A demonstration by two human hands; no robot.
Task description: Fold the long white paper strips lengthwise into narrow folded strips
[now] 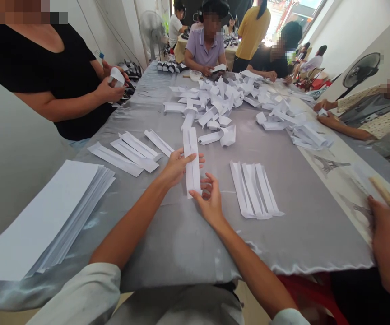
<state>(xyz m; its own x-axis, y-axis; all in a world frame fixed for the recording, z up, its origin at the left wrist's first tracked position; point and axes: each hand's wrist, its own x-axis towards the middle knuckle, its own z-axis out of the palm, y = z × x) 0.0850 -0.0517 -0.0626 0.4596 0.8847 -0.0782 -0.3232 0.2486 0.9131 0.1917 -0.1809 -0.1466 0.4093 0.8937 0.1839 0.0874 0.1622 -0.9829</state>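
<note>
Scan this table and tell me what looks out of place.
The folded white paper pieces mid-table lie in a jumbled heap, unlike the tidy strips right of the right hand. The sheet stack at left also fans out askew.

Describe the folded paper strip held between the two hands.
The folded paper strip is long, narrow and white, with lengthwise folds in thin-looking paper. It runs away from the person above the grey tablecloth. The left hand grips its middle, thumb on top, and the right hand's fingers touch its near end.
</note>
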